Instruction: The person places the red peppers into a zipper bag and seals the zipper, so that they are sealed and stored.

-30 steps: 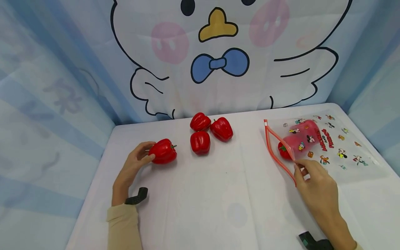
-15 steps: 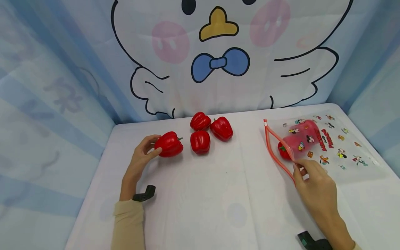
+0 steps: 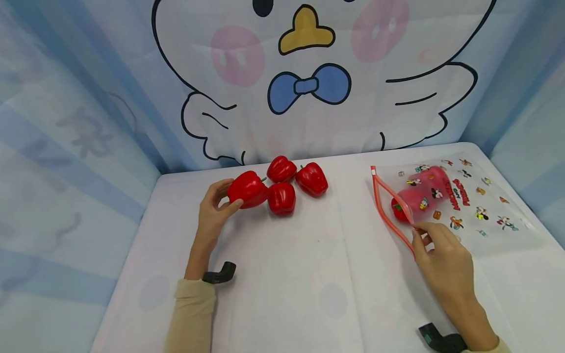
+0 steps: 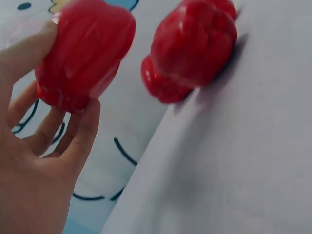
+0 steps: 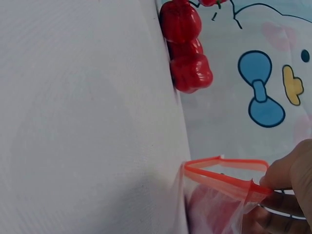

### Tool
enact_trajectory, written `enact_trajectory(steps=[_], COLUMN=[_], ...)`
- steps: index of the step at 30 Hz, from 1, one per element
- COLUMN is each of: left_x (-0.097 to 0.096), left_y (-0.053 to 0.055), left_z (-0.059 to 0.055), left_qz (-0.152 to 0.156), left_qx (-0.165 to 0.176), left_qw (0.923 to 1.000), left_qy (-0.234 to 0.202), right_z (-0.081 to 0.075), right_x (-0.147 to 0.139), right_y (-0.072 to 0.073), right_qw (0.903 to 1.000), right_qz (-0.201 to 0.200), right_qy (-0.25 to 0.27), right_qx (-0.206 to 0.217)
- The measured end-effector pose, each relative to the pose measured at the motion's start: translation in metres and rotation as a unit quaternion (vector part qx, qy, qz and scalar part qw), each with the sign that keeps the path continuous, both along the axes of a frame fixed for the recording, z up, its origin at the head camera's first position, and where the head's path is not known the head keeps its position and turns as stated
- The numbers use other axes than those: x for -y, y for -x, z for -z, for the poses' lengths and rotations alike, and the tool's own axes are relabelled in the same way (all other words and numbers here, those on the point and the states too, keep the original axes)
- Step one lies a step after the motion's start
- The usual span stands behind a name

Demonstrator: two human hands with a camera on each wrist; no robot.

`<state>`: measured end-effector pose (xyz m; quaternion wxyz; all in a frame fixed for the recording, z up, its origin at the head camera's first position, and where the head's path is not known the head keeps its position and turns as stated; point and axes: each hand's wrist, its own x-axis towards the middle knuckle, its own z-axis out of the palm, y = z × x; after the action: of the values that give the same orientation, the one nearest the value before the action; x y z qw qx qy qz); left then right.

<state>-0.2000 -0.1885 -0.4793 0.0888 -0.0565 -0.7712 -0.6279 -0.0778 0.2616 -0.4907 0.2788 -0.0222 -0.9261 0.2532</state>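
Note:
My left hand grips a red bell pepper between thumb and fingers, raised above the table; the left wrist view shows the pepper clear of the surface. Just right of it, three more red peppers sit clustered, the nearest one in front. At the right, my right hand pinches the orange zip edge of a clear printed bag, whose mouth gapes toward the left. Inside the bag lie red peppers, partly blurred by the plastic; their count is hard to tell.
The white-covered table meets a cartoon-printed cloth backdrop right behind the cluster. Blue curtains hang at both sides. A black wrist mount is on each arm.
My left hand has carried its pepper right, toward the backdrop and upward, close to the cluster. My right hand keeps its pinch on the bag edge, almost unmoved.

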Motion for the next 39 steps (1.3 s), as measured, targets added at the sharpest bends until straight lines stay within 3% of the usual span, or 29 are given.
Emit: enact_trajectory(steps=[6,11,24,39], left_x=[-0.02,-0.035,-0.067,-0.098], left_y=[-0.001,-0.004,-0.009,-0.005], left_z=[-0.005,-0.007,-0.009,-0.01], left_qz=[0.006,0.001,0.013,0.043], left_qx=[-0.008,-0.038,-0.102,-0.109], left_qw=[0.9999,0.9993,0.9935,0.9916], left_qy=[-0.005,-0.006,0.05,0.054], right_z=[0.001,-0.001,-0.004,-0.004], right_x=[0.0,0.0,0.001,0.001], right_y=[0.0,0.0,-0.001,-0.002], right_qw=[1.0,1.0,0.9999,1.0], right_qz=[-0.001,0.002,0.006,0.003], right_qy=[0.003,0.001,-0.002,-0.001], right_qx=[0.0,0.007,0.014,0.009])
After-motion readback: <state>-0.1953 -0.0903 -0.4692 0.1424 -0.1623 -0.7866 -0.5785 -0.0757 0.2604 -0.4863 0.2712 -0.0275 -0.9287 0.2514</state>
